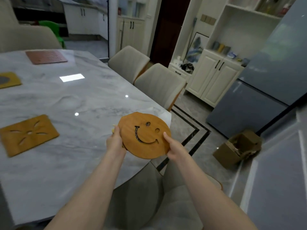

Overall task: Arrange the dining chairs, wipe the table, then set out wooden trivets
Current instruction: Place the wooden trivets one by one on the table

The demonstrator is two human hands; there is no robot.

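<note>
A round wooden trivet with a cut-out smiley face (pixel 146 135) hangs over the near right corner of the grey marble table (pixel 79 100). My left hand (pixel 116 141) grips its left rim and my right hand (pixel 172 146) grips its right rim. A second wooden edge seems to show under the trivet by my left hand. On the table lie a rectangular wooden trivet with a flower cut-out (pixel 29 134), a square wooden trivet (pixel 8 79) at the left edge, and a reddish slatted trivet (pixel 46 57) at the far side.
Two beige dining chairs (pixel 159 82) stand along the table's right side, another chair (pixel 149 193) right below my arms, one more at the far left (pixel 25 37). An open cardboard box (pixel 239 148) sits on the floor by a grey fridge (pixel 259 90). White cabinets (pixel 214 77) line the wall.
</note>
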